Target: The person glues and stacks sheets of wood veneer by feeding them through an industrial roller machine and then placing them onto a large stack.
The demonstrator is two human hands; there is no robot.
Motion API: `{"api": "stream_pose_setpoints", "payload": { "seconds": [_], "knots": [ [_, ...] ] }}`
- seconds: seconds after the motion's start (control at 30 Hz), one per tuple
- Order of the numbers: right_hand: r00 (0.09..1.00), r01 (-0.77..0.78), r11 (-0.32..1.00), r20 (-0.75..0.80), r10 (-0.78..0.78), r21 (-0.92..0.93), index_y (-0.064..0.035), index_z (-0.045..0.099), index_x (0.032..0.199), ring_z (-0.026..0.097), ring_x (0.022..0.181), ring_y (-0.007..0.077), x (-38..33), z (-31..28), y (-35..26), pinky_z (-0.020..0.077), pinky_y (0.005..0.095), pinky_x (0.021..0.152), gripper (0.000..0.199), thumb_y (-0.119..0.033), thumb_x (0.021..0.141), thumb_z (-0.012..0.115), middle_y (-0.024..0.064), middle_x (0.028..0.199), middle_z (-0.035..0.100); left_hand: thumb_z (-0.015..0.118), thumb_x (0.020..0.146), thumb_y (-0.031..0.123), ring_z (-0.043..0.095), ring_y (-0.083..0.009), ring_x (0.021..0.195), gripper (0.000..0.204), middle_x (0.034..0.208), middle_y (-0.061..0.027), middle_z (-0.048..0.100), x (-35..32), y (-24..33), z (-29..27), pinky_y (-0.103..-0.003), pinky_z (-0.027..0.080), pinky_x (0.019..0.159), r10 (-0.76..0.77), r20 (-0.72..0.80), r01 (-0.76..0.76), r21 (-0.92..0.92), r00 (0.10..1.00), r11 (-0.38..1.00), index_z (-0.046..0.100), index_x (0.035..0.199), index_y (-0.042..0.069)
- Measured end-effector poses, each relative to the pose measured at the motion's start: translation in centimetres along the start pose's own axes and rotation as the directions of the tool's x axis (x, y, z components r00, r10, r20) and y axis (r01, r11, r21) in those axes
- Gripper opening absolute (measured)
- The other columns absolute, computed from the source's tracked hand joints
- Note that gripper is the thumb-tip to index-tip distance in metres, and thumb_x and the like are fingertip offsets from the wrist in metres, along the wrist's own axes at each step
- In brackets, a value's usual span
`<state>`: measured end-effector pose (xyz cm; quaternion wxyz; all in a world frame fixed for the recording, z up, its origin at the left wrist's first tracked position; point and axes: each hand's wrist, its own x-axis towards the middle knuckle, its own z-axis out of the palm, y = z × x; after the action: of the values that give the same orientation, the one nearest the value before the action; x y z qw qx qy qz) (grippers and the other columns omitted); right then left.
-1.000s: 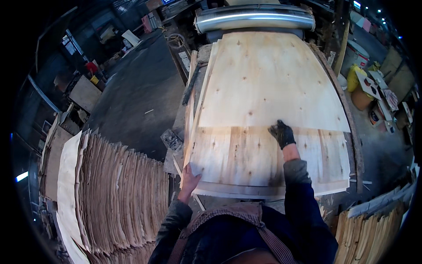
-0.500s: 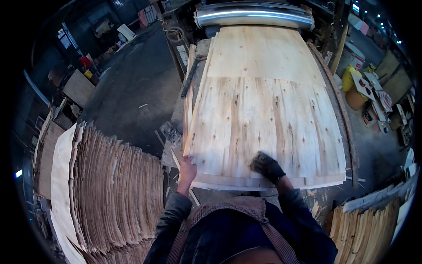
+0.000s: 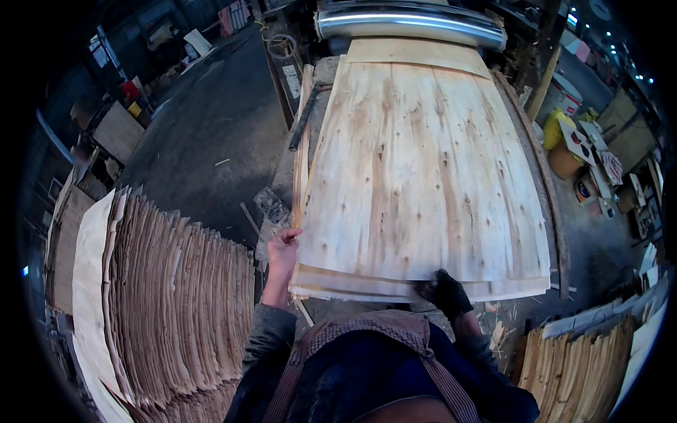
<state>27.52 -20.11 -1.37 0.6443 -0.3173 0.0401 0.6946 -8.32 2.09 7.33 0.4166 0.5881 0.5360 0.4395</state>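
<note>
- Two hands sit at the near edge of one big sheet; going left to right, a tall stack of curled veneer sheets (image 3: 162, 303) stands on the floor well to the person's left.
- The left hand (image 3: 282, 254), bare, has its fingers curled round the near left corner of the veneer sheet (image 3: 423, 176), a closed grip on the edge.
- That sheet lies flat on top of a pile on the desk (image 3: 536, 183), its grain and long axis running away from the person toward the steel roller (image 3: 409, 21) at the far end.
- The right hand (image 3: 444, 292), in a dark glove, rests on the near edge; whether it pinches or only presses I cannot tell.
- My guess: the sheet is being squared on the pile; next it wants both corners nudged evenly, gently, as thin veneer splits along the grain.
</note>
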Motion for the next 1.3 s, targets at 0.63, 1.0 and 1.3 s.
{"api": "stream_pose_setpoints", "payload": {
  "seconds": [0.63, 1.0, 1.3],
  "knots": [
    [0.968, 0.092, 0.932, -0.188, -0.166, -0.35, -0.0032, 0.058, 0.085, 0.054, 0.055, 0.0152, 3.3, 1.3, -4.2, 0.0495, 0.0305, 0.056, 0.019, -0.021, 0.09, 0.054, 0.0043, 0.059, 0.052, 0.062, 0.079, 0.015, 0.053, -0.0364, 0.108, 0.047, 0.116, -0.0257, 0.053, 0.2, -6.4, 0.5, -0.039, 0.043, 0.092, -0.111, -0.048, 0.121, 0.42, 0.993, 0.9, 0.049, 0.121, -0.002],
    [0.961, 0.009, 0.937, -0.255, -0.104, -0.349, 0.004, 0.057, 0.092, 0.061, 0.074, 0.0306, -1.5, -1.9, -0.3, 0.0534, 0.0444, 0.069, 0.019, -0.014, 0.089, 0.051, 0.0159, 0.078, 0.061, 0.056, 0.082, 0.03, 0.027, -0.0399, 0.127, 0.063, 0.137, -0.0235, 0.032, 0.0, -7.0, 8.0, -0.055, 0.019, 0.102, 0.211, 0.03, -0.144, 0.823, 0.977, 0.55, 0.033, 0.134, 0.004],
    [0.587, 0.199, -0.425, 0.454, -0.67, -0.883, -0.0024, 0.059, 0.105, 0.061, 0.068, 0.0138, -7.4, -6.9, -9.9, 0.0512, 0.0275, 0.066, 0.047, -0.011, 0.063, 0.08, 0.0043, 0.071, 0.062, 0.054, 0.081, 0.03, 0.027, -0.0393, 0.128, 0.061, 0.136, -0.0232, 0.033, -1.3, -6.0, 8.8, -0.053, 0.019, 0.104, 0.323, 0.017, -0.156, 0.899, 0.946, 0.41, 0.036, 0.131, 0.0]
  ]
}}
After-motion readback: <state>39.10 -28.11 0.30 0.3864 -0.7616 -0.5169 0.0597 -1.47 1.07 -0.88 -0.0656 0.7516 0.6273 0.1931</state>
